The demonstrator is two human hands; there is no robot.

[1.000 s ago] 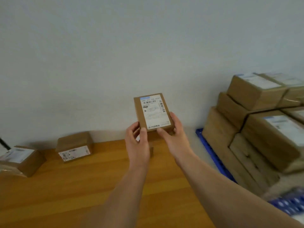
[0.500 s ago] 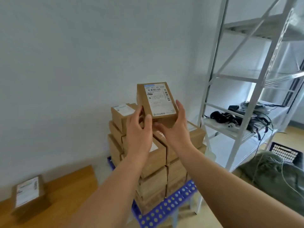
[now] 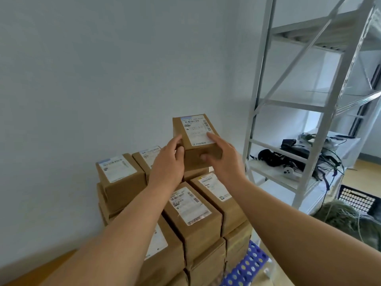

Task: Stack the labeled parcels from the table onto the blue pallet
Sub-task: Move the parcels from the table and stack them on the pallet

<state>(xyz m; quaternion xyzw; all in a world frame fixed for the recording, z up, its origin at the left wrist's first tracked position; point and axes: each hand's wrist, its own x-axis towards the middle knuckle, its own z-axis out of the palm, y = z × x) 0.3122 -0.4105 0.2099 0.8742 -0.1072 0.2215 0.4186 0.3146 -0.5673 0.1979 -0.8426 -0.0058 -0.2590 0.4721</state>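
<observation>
Held at the centre of the frame: a small brown cardboard parcel (image 3: pixel 195 141), lifted above the stack of parcels (image 3: pixel 185 203), its long top face tilted toward the camera. On that face, a white shipping label (image 3: pixel 196 130) with a pale blue strip along its far edge, a row of digits below it, a barcode at the right edge, a small round mark at the left and a line of print with a logo at the near edge; all too blurred to read. Plain, unprinted cardboard on the near end face, with crisp edges and no visible tape.

Gripped from the left by the left hand (image 3: pixel 168 164), thumb against the near end face and fingers wrapped round the left side. Gripped from the right by the right hand (image 3: pixel 223 159), fingers lying on the label's near right corner and thumb pressed on the end face.

Below, in the lower centre, similar brown boxes stacked in several layers, each with a white label facing up; text illegible, a small square logo on the right one. At the bottom edge, a corner of the blue pallet (image 3: pixel 245 269) with round holes.

To the right, a white metal shelving rack (image 3: pixel 309 100) holding dark cables and gear; at the lower left, a wooden table (image 3: pixel 41 267) edge.
</observation>
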